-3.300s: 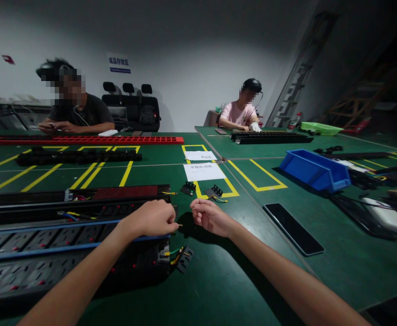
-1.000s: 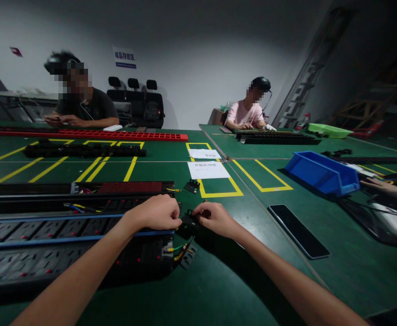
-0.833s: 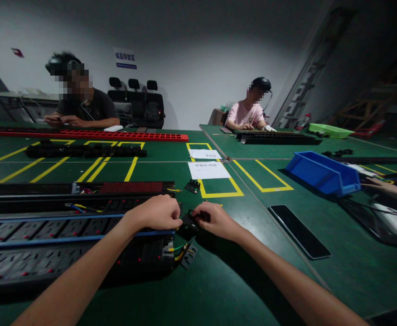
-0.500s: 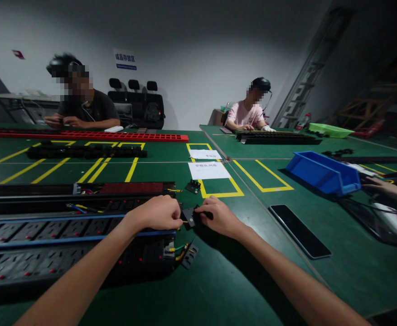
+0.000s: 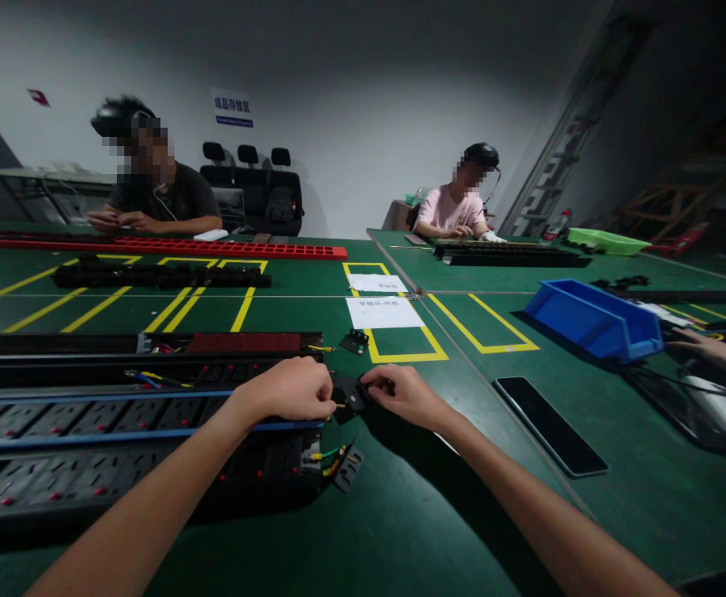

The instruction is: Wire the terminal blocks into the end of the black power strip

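My left hand (image 5: 294, 390) is closed at the right end of a black socket strip (image 5: 152, 414) with blue edges. A thin yellowish tip pokes out by its fingertips, but what they grip is mostly hidden. Just to the right, my right hand (image 5: 405, 396) pinches the edge of a small black end plate (image 5: 351, 396). The plate is tilted close to the left fingertips. Nearer to me lies another socket strip (image 5: 263, 473), with a green-yellow wire and a slotted black plate (image 5: 349, 469) at its end. Behind my hands, a loose black bracket (image 5: 355, 341) rests on the table.
A phone (image 5: 549, 424) and a blue bin (image 5: 592, 319) are on the right, beside another person's hand (image 5: 711, 348). Paper labels (image 5: 383, 313) lie within yellow tape outlines. Beyond stand a red slotted rail (image 5: 301, 250) and two seated co-workers. More strips (image 5: 77, 344) lie left.
My right hand's fingers have shifted on the black end plate, which has turned slightly. My left hand has stayed at the strip's end. The whole view has moved a little.
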`<move>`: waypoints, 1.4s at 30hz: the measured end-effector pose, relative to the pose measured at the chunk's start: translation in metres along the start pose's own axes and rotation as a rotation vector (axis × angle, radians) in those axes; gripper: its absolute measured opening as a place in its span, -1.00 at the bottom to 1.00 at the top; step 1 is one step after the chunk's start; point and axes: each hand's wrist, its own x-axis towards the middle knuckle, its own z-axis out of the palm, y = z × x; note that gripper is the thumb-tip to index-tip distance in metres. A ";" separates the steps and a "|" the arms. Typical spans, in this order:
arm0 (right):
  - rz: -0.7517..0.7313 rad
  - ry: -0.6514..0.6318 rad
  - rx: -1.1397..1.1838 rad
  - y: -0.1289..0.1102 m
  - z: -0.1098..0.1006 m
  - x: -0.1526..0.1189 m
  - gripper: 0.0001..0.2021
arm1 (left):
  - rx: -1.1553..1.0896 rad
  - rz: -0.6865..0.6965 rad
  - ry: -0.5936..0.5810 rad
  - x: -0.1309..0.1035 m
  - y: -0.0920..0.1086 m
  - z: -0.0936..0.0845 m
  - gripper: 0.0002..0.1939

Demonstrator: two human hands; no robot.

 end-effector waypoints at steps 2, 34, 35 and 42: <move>-0.002 -0.027 -0.022 0.000 -0.002 0.000 -0.73 | -0.004 0.000 -0.012 0.000 -0.001 0.000 -0.75; -0.229 -0.064 -0.083 -0.023 0.036 -0.008 -0.83 | 0.095 -0.018 -0.091 -0.003 0.005 -0.005 -0.81; -0.227 -0.063 -0.099 -0.025 0.037 -0.008 -0.84 | 0.098 -0.018 -0.094 -0.003 0.005 -0.005 -0.81; -0.164 -0.062 -0.088 -0.030 0.041 -0.003 -0.85 | 0.110 -0.012 -0.097 -0.003 0.005 -0.005 -0.83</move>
